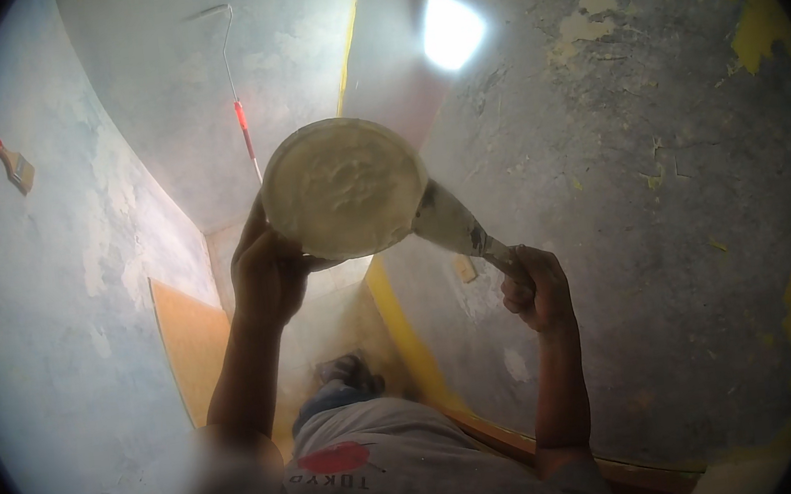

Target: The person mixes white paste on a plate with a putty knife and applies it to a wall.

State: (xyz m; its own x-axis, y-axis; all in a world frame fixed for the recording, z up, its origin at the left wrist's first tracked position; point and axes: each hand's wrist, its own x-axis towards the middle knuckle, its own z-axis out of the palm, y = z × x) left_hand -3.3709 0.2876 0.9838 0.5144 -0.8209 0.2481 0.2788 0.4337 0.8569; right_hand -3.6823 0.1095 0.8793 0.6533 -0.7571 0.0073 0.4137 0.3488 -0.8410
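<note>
Held up in front of me is a round tub of pale, lumpy putty (347, 189). My left hand (268, 272) grips the tub from its lower left side, its fingers partly hidden behind it. My right hand (537, 292) is closed around the handle of a putty knife (455, 218). The wide blade of the knife meets the right rim of the tub. Dark smears mark the blade near the handle.
A paintbrush (13, 164) is by the wall at left. A roller frame with a red handle (243, 128) leans at the far wall. An orange-brown board (191, 341) stands lower left. Rough, patchy grey wall (666, 247) rises close on the right. Bright light (453, 31) shines above.
</note>
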